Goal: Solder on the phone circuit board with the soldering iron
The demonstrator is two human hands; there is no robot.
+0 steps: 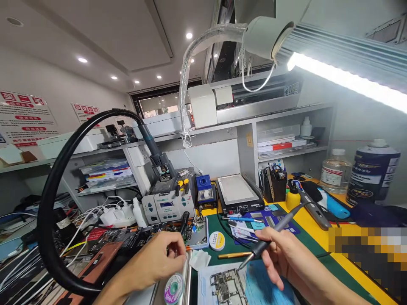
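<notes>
My right hand grips a grey soldering iron like a pen, its tip pointing down-left at the top edge of a bare phone circuit board on a blue mat. My left hand is pinched shut just left of the board, above a small reel of solder wick. What its fingertips hold is too small to make out.
A soldering station with a thick black hose, a hot plate, a round flux tin, a brass-coloured rod, a tool holder, bottles and a spray can stand around. Cables and phone parts lie at left.
</notes>
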